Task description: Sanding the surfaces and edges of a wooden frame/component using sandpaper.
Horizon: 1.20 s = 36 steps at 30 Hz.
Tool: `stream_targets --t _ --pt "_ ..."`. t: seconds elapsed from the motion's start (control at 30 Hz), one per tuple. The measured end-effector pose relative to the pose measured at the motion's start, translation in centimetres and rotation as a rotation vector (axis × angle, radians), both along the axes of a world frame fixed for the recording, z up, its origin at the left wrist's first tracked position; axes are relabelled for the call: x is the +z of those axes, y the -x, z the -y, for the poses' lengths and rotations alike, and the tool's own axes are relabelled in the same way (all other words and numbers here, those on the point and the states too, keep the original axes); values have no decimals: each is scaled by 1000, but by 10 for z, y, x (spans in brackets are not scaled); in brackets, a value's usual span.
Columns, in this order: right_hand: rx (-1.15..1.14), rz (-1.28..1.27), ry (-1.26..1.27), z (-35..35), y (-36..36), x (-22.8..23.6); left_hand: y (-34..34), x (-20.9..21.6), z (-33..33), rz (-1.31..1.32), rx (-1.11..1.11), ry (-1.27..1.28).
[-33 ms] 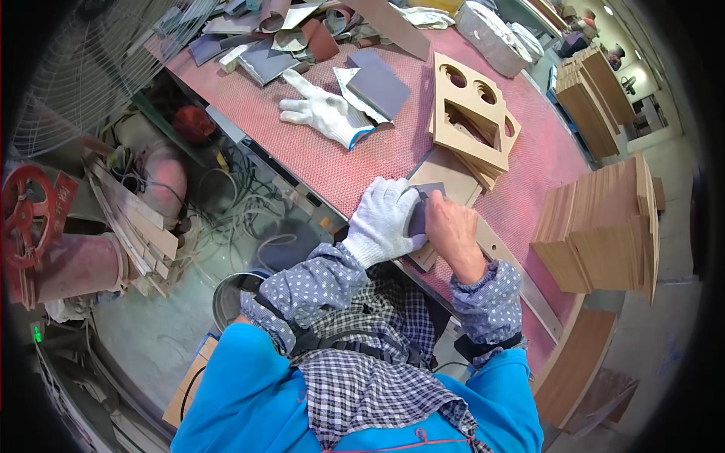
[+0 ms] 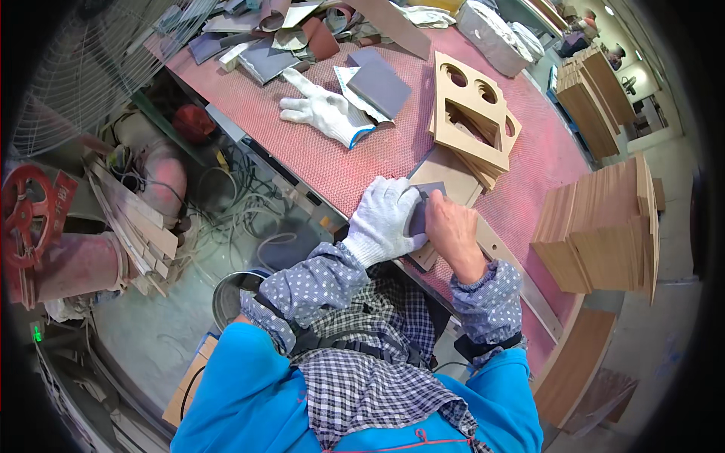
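A white knit glove covers my left hand point(image 2: 384, 219), whose fingers close on a small dark grey piece of sandpaper point(image 2: 418, 217). My bare right hand point(image 2: 453, 232) pinches the same piece from the right, its fingers curled. Both hands are at the near edge of the red table, over a flat wooden board point(image 2: 453, 172) that they partly cover. What lies directly under the fingers is hidden. Just beyond the board, a stack of brown panels with round and rectangular cut-outs point(image 2: 489, 155) lies on the table.
An empty white glove point(image 2: 325, 109) and sandpaper sheets point(image 2: 380, 87) lie left of the panels. Scraps pile up at the far left. A long flat strip point(image 2: 529, 291) runs along the right side. Stacked boards point(image 2: 596, 226) stand right of the table; a fan guard point(image 2: 98, 75) is at far left.
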State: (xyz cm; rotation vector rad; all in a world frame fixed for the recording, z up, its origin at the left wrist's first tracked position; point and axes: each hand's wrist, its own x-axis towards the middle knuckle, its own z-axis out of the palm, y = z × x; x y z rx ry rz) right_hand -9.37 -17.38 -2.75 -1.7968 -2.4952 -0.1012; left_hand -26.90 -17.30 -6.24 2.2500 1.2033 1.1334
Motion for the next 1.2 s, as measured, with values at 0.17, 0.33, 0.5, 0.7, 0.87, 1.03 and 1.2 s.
stream_targets --t 0.17,0.33,0.5,0.7,0.87,1.03,1.2 --pt "-1 14 -4 0 3 3 -1 -8 3 5 18 -4" --pt "48 62 69 -9 1 -1 -4 -15 5 3 56 -73" --pt "69 54 165 -14 -1 7 0 -10 4 0 20 6" --pt "26 17 227 -11 2 7 -1 -12 5 -17 29 1" --pt "17 10 233 -6 2 7 -2 -13 5 -17 42 -12" --pt "12 60 253 -2 4 12 -3 -11 2 -13 31 -2" --pt "13 25 264 7 2 16 -1 -4 3 -34 24 36"
